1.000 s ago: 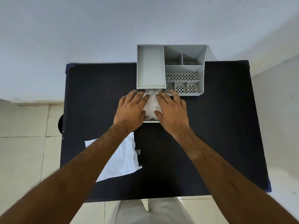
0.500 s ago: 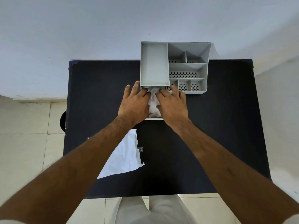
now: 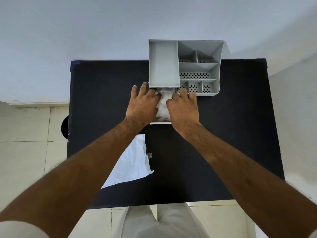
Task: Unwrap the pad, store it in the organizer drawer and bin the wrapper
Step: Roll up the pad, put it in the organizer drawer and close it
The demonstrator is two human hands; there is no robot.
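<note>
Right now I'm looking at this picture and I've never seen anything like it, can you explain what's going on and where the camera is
The camera sits on a person's head, looking down at their own bare arms; there is no machine here. A black table stands against a wall. On it is a grey organizer with open compartments and a drawer pulled out toward the person. The left hand and right hand press a white pad down into that drawer. Nearer the person lies the torn white wrapper, not yet thrown away.
</note>
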